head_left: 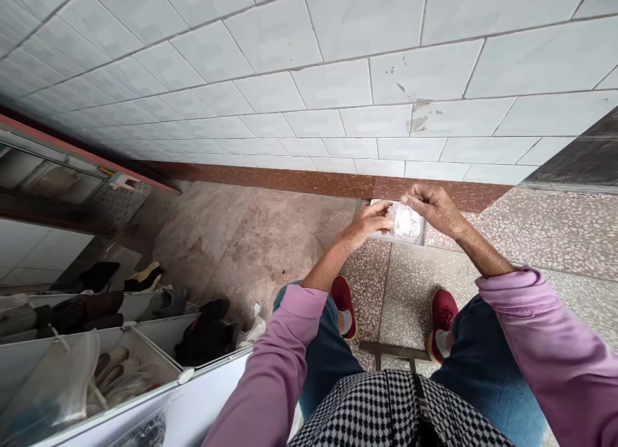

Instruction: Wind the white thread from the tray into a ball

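Note:
A white, crumpled, frilly-edged bundle [405, 221] is held in front of me; whether it is paper, plastic or lace I cannot tell. My left hand [367, 227] grips it at its left edge between thumb and fingers. My right hand [434, 209] is at its upper right, thumb and forefinger pinched together; anything between those fingertips is too small to make out. Below the bundle, a shallow white tray or box lid [419, 237] lies on the floor against the wall, partly hidden by the bundle and my hands.
A white tiled wall [333, 122] with a brown skirting [290, 176] rises ahead. White shelving with compartments [159, 344] at the lower left holds shoes and bags. My red shoes [443, 315] rest on speckled floor tiles, with a dark metal bar [393, 350] between my legs.

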The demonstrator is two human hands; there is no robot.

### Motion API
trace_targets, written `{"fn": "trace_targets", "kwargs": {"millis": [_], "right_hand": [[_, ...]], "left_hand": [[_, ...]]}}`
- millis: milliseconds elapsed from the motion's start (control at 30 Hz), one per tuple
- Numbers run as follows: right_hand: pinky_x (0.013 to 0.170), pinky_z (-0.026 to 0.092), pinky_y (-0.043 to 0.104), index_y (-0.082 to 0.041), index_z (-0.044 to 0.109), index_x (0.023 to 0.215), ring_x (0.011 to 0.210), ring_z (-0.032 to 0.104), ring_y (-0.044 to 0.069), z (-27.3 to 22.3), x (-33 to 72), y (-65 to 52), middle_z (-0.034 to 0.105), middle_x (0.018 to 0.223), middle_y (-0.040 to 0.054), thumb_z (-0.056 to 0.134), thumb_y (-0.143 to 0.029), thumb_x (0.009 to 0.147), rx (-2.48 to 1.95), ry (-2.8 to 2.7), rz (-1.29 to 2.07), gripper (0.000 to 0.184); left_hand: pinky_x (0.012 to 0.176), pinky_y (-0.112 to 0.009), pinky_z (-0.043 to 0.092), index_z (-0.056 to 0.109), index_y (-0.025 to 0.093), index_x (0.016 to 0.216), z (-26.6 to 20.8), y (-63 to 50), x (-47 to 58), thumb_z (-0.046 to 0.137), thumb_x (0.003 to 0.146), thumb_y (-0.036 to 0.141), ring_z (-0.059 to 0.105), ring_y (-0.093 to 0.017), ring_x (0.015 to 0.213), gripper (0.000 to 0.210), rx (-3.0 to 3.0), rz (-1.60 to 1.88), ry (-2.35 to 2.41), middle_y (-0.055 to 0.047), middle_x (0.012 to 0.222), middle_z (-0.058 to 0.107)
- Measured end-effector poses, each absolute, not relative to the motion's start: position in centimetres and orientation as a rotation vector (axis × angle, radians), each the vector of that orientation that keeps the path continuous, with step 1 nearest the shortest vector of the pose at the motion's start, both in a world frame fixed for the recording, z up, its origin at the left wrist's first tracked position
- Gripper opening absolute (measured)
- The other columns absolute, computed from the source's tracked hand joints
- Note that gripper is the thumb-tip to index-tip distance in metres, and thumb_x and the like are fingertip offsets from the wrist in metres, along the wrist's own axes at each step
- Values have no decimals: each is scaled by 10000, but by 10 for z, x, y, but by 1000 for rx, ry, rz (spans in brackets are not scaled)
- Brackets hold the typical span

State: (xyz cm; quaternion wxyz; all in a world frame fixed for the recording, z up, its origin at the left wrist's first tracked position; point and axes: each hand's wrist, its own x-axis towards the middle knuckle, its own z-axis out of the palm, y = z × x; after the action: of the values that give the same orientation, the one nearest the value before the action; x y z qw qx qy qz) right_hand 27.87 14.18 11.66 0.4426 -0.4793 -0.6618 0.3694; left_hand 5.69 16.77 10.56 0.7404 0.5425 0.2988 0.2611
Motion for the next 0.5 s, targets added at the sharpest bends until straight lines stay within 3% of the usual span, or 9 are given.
{"fn": "trace_targets", "kwargs": {"millis": [200,367,500], "right_hand": [[614,329,302,-220,559,773,611,397,131,99,271,144,472,668,-34,606,-600,1021,-1181,-1702,963,456],[650,345,320,-209,632,815,616,477,156,92,255,133,551,653,0,539,-402,1046,-1285,-1931,873,315],[658,362,328,-201,665,841,622,509,163,103,248,124,616,707,27,514,-432,1075,-1234,-2001,896,361]], "left_hand": [[694,-285,543,649,241,1209,112,171,59,902,598,354,663,-160,822,670,984,758,676,-42,1030,711],[753,-275,564,591,239,1123,106,180,58,878,584,322,681,-150,884,615,892,970,841,-22,1058,701],[727,-254,554,553,245,1115,100,183,54,869,594,295,665,-148,883,612,1017,1061,1003,-4,1048,677]]}}
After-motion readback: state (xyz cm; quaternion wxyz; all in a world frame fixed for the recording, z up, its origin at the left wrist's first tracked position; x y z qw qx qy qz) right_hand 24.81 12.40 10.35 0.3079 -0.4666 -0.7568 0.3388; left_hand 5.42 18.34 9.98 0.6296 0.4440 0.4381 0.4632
